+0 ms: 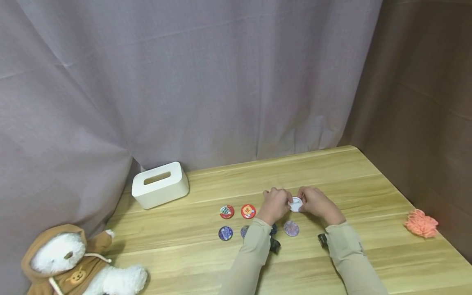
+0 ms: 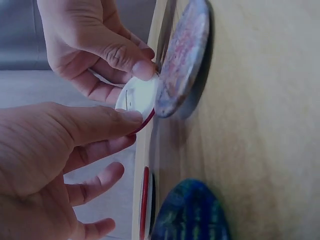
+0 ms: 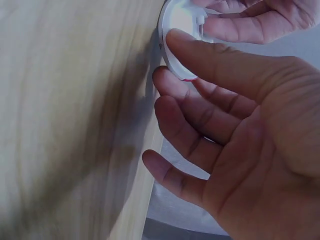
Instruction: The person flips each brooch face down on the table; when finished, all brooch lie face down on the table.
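Between both hands is a round pin-back button badge (image 1: 296,204), its white back with the pin turned up and a red rim edge visible in the left wrist view. My left hand (image 1: 275,205) pinches one side between thumb and forefinger. On the opposite side my right hand (image 1: 318,203) pinches it, thumb lying over the white back (image 3: 182,17). Just nearer than the hands lies a pink-lilac badge (image 1: 291,228). A dark blue badge (image 1: 273,229) and a purple badge (image 1: 243,231) are partly hidden by the left arm.
Left of the hands lie a red badge with a tree (image 1: 226,212), a red-and-gold badge (image 1: 248,211) and a starry blue badge (image 1: 225,233). A white tissue box (image 1: 160,186) stands at back left, a plush toy (image 1: 73,262) front left, coral yarn (image 1: 421,223) far right.
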`<state>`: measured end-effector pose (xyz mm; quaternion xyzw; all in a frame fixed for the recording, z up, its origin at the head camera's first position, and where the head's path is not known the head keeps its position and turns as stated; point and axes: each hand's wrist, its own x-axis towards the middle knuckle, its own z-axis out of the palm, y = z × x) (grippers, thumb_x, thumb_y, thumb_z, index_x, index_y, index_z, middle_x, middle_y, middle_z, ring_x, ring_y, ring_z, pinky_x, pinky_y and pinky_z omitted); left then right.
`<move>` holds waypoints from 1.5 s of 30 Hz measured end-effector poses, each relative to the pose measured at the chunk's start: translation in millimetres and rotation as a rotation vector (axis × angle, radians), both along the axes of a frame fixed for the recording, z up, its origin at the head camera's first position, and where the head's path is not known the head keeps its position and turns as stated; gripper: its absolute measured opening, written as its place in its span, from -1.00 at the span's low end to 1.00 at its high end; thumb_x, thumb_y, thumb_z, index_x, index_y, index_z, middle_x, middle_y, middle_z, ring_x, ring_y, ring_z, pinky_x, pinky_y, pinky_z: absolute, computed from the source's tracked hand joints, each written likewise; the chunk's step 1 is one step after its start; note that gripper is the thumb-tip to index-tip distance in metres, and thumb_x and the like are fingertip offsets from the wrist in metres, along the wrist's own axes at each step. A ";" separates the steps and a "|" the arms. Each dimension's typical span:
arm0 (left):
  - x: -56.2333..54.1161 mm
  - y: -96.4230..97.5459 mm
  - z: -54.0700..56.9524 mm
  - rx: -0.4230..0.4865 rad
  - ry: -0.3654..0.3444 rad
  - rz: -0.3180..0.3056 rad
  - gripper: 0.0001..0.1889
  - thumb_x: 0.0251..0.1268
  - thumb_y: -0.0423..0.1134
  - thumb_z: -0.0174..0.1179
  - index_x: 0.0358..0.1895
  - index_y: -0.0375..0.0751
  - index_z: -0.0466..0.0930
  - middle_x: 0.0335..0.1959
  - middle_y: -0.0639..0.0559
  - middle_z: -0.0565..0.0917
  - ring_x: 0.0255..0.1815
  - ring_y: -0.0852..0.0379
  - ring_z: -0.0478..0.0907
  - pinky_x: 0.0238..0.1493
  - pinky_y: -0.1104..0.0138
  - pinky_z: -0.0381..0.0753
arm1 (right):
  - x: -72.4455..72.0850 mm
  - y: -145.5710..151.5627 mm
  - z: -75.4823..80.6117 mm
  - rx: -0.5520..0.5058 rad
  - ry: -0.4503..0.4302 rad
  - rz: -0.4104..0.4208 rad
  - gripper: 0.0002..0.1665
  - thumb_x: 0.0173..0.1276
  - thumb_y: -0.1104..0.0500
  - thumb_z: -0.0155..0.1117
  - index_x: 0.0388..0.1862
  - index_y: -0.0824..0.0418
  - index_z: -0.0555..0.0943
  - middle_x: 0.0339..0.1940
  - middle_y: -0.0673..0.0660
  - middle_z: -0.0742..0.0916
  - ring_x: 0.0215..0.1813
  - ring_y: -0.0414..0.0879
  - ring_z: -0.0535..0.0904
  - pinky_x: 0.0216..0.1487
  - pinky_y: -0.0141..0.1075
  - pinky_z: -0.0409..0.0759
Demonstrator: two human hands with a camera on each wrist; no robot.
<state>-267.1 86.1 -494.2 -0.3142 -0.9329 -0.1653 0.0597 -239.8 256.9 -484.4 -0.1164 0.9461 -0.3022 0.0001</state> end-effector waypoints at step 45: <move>-4.0 -19.8 6.4 -0.015 -0.172 0.034 -0.47 0.06 -0.31 0.46 0.19 0.00 0.67 -0.05 0.14 0.69 0.01 0.05 0.52 0.02 0.10 0.44 | -5.4 -6.9 9.1 0.023 -0.057 0.017 -0.65 0.17 0.38 0.39 -0.05 0.47 0.61 -0.44 0.08 0.57 -0.41 -0.07 0.44 -0.34 -0.19 0.47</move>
